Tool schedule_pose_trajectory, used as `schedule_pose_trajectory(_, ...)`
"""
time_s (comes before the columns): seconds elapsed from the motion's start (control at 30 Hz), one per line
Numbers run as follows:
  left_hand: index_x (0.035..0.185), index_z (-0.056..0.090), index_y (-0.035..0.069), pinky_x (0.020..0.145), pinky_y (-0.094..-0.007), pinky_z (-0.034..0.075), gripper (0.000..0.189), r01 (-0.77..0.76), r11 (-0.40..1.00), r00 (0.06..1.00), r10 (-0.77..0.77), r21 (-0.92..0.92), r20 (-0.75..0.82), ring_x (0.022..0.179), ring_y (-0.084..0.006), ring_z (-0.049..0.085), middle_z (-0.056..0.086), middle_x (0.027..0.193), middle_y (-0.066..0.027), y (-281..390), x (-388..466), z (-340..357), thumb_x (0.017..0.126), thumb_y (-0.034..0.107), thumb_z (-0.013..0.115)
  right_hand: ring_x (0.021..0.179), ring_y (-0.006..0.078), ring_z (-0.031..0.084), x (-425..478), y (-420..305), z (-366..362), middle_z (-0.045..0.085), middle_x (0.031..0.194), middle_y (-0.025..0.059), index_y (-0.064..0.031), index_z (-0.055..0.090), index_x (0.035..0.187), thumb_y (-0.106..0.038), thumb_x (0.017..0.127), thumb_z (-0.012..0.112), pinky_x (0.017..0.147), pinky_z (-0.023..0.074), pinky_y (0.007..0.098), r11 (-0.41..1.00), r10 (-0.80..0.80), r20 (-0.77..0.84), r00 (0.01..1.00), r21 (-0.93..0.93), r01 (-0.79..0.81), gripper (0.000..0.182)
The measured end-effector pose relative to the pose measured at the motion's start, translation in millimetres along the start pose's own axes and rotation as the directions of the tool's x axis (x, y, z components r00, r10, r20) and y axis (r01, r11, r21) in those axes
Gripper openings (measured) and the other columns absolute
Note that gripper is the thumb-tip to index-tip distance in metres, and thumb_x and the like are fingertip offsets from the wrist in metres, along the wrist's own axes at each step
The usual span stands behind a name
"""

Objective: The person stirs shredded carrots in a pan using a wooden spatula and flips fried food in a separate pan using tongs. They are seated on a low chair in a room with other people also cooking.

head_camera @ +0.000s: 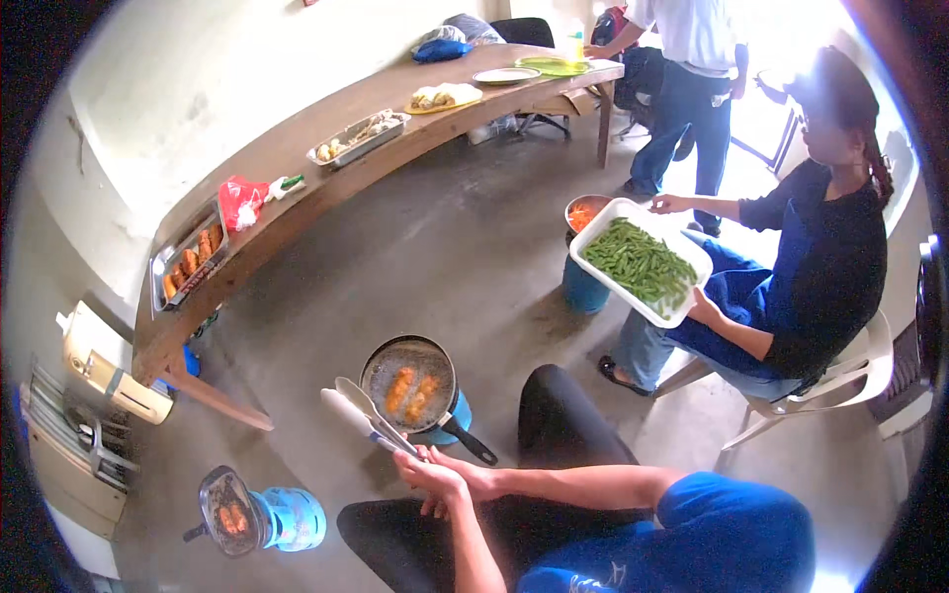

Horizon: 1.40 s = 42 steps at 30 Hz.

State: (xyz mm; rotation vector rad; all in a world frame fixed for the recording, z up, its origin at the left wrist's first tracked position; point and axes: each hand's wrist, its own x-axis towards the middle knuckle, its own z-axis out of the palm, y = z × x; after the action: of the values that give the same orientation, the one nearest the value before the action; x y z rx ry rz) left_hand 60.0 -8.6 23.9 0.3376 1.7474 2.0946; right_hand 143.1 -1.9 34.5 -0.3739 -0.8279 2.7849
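Note:
My left hand [434, 476] is closed around the handle end of a pair of kitchen tongs [371, 422], whose pale tips point up and to the left. Pressed against it from behind is my right hand [474, 474]; its fingers are partly hidden, so its grip is unclear. Just beyond the tongs, a black frying pan [378, 370] sits on a small blue gas burner [461, 415], its handle towards me. Two browned, breaded rolls [411, 393] lie in bubbling oil there. Lower left, a smaller pan [215, 497] with reddish-brown pieces [233, 519] rests on another blue gas burner [296, 519].
A long wooden table [274, 148] carries a foil tray of fried rolls [194, 259], a red plastic bag [241, 201], a metal tray [359, 139] and plates. At right, a seated person [823, 282] holds a white tray [693, 252] of cut green beans [634, 259]. Another person [682, 96] stands behind.

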Motion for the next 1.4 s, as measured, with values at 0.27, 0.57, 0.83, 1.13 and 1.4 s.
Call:
schedule_pose_trajectory(0.27, 0.121, 0.055, 0.000, 0.081, -0.0313, 0.051, 0.046, -0.437, 0.847, 0.899, 0.408, 0.302, 0.157, 0.105, -0.0240, 0.060, 0.061, 0.105, -0.0095, -8, -18, 0, 0.101, 0.039, 0.042, 0.103, 0.0348, 0.065, -18, 25, -15, 0.064, 0.121, 0.0206, 0.0007, 0.047, 0.136, -0.073, 0.093, 0.034, 0.098, 0.0478, 0.0489, 0.999, 0.034, 0.144, 0.989, 0.023, -0.037, 0.087)
schedule_pose_trajectory(0.57, 0.108, 0.062, 0.001, 0.041, -0.0216, 0.023, 0.069, 0.622, 0.778, 0.580, -0.383, -0.087, 0.719, 0.045, -0.0044, 0.030, 0.038, 0.064, 0.0073, 52, -8, -31, 0.096, 0.062, 0.032, 0.130, 0.0224, 0.045, -7, 59, -31, 0.050, 0.140, 0.0140, -0.0006, 0.028, 0.152, -0.060, 0.104, 0.013, 0.110, 0.0362, 0.0392, 0.695, -0.149, -0.193, 0.970, -0.718, -0.036, 0.078)
schedule_pose_trajectory(0.83, 0.105, 0.064, -0.002, 0.037, -0.0226, 0.028, 0.070, 0.671, 0.708, 0.680, -0.466, -0.223, 0.567, 0.043, -0.0071, 0.035, 0.041, 0.059, 0.0051, 29, 7, -31, 0.095, 0.062, 0.035, 0.078, 0.0220, 0.062, -3, 57, -15, 0.061, 0.104, 0.0140, -0.0010, 0.044, 0.132, -0.059, 0.103, 0.025, 0.058, 0.0513, 0.0333, 0.847, -0.189, -0.199, 0.962, -0.529, 0.057, 0.067)
schedule_pose_trajectory(1.13, 0.105, 0.064, 0.000, 0.037, -0.0218, 0.026, 0.073, 0.669, 0.741, 0.609, -0.505, -0.053, 0.611, 0.042, -0.0056, 0.035, 0.040, 0.060, 0.0083, 23, 9, -29, 0.092, 0.065, 0.033, 0.138, 0.0244, 0.029, -6, 51, -15, 0.032, 0.151, 0.0168, -0.0001, 0.020, 0.153, -0.048, 0.107, 0.022, 0.113, 0.0277, 0.0389, 0.753, -0.109, -0.250, 0.962, -0.653, -0.084, 0.066)
schedule_pose_trajectory(1.4, 0.095, 0.061, 0.008, 0.038, -0.0221, 0.025, 0.071, 0.620, 0.780, 0.651, -0.448, -0.088, 0.613, 0.041, -0.0048, 0.034, 0.041, 0.058, 0.0085, -1, 7, -17, 0.091, 0.074, 0.035, 0.142, 0.0277, 0.026, 2, 82, -70, 0.026, 0.155, 0.0163, -0.0014, 0.015, 0.155, -0.064, 0.101, 0.008, 0.117, 0.0242, 0.0411, 0.772, -0.291, -0.273, 0.917, -0.634, 0.056, 0.083)
